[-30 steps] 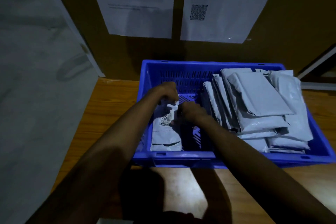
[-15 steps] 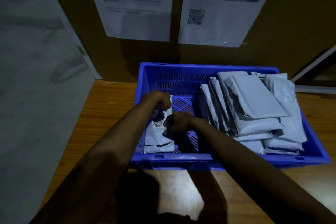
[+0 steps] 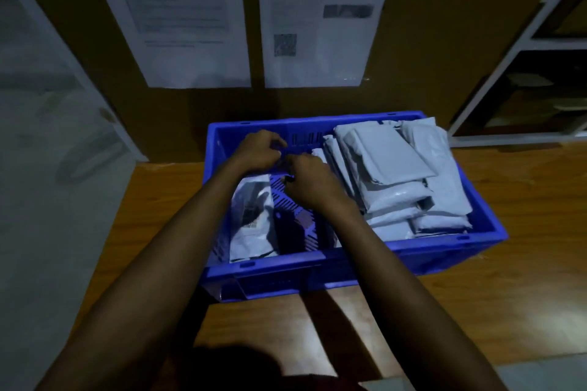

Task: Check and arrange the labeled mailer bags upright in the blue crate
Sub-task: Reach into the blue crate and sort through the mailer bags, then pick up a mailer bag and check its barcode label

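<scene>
The blue crate stands on a wooden table. A labeled mailer bag leans upright against the crate's left wall, its barcode label facing me. Several grey mailer bags are piled slanting in the crate's right half. My left hand hovers above the labeled bag's top edge near the far wall, fingers curled. My right hand is close beside it over the crate's bare middle, fingers curled toward the left hand. The dim light hides whether either hand grips anything.
The wooden table extends to the right and front of the crate. Two printed sheets hang on the brown wall behind. A white-framed shelf stands at the right. Grey floor lies to the left.
Both hands have moved from the labeled bag's top edge toward the crate's far wall. The bag stays leaning at the left wall. The camera has tilted upward.
</scene>
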Available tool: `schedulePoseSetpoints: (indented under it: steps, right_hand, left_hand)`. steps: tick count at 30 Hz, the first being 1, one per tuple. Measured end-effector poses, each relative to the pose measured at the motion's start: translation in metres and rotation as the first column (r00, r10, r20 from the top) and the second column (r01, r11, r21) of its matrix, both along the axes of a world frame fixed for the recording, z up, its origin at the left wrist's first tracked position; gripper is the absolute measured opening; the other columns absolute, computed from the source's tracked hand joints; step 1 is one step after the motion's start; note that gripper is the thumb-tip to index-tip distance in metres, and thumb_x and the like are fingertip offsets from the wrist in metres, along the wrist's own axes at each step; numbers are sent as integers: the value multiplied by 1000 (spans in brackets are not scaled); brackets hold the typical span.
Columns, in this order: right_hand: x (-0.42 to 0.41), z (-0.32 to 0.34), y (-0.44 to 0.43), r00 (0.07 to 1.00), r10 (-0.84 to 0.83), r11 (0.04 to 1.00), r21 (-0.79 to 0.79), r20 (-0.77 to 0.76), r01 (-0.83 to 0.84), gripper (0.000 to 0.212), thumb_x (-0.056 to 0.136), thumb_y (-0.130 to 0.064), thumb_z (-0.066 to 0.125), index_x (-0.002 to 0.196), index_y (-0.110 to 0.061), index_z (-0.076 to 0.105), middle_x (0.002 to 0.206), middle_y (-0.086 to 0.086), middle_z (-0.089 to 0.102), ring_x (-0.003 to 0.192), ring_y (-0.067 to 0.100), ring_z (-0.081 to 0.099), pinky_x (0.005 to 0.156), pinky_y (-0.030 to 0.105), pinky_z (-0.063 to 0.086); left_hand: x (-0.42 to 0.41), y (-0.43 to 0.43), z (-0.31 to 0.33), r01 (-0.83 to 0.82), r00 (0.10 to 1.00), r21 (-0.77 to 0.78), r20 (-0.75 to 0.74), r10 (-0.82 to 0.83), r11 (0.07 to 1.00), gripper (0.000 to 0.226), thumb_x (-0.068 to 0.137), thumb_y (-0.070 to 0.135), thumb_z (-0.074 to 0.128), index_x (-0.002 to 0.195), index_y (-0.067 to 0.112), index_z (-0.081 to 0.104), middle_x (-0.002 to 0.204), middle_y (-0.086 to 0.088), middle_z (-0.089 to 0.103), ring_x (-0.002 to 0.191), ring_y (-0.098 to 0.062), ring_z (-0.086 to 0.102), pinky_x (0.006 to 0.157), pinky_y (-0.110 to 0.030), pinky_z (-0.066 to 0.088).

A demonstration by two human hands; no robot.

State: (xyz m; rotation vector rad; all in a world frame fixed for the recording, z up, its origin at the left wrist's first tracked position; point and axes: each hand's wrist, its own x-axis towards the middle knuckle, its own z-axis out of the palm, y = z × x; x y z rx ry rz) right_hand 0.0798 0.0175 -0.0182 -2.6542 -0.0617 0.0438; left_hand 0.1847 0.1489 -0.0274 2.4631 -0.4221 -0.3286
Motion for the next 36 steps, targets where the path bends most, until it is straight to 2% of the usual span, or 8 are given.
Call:
schedulePoseSetpoints:
  steps: [5,8,13,16,22,26,31,36]
  right_hand:
    - [-60,51,-54,919,-189,954,286,345,88,23,89,-17,72,109,-24,77,94,-1,76,82,18,70,79,37,58]
    - [-87,64,-101,853,-288,940,301,436,164,37,83,0,69,110,-23,77,103,0,74,90,19,68,81,38,57]
    - [-106,72,-150,940,-237,967,-33,246,252,59,75,2,70,123,-32,72,129,5,66,117,33,55,93,40,47]
    - [-113,72,-156,973,-153,986,-47,171,163,54,84,-1,70,133,-24,67,140,5,60,131,27,50,107,37,38]
    - [-105,46,-170,942,-152,988,20,299,153,33,84,-3,75,109,-22,81,117,2,73,108,27,61,86,32,51]
    - [-103,32,-175,869,-186,982,103,459,156,25,82,-2,78,99,-19,83,103,-1,77,101,23,62,81,31,50]
    - [-105,30,-177,787,-152,987,132,598,90,33,80,8,73,98,-17,82,103,-3,75,101,19,62,86,5,36]
    - [-105,41,-179,663,-113,991,134,740,19,29,83,10,72,99,-13,82,106,-1,75,104,21,63,88,23,49]
  left_hand:
    - [-23,-23,15,90,991,-297,125,-55,951,26,88,7,73,110,20,75,105,-3,77,102,-17,71,96,-37,55]
    - [-48,-47,25,163,979,-394,180,-98,905,27,85,11,75,111,19,75,97,-2,77,93,-14,72,91,-32,56]
    - [-81,-84,32,265,948,-355,264,-176,897,34,86,7,75,116,22,73,101,4,76,96,-9,71,89,-28,56]
    - [-87,-96,31,303,931,-291,293,-217,907,42,82,3,76,117,25,72,107,4,75,98,-8,69,91,-33,57]
    - [-92,-106,26,263,914,-228,369,-167,938,42,81,0,71,112,28,77,97,2,70,75,0,62,74,-19,53]
    - [-97,-112,28,78,997,-465,59,-57,882,37,90,-10,58,110,14,78,98,-2,76,70,-2,68,69,-25,60]
    - [-101,-123,51,-292,939,-745,-343,31,600,28,97,-9,51,118,-4,69,85,-8,71,61,-12,66,54,-20,53]
    - [-99,-122,67,-177,979,-805,-202,19,566,46,90,-23,47,121,3,69,116,-5,70,88,-10,71,69,-20,58]
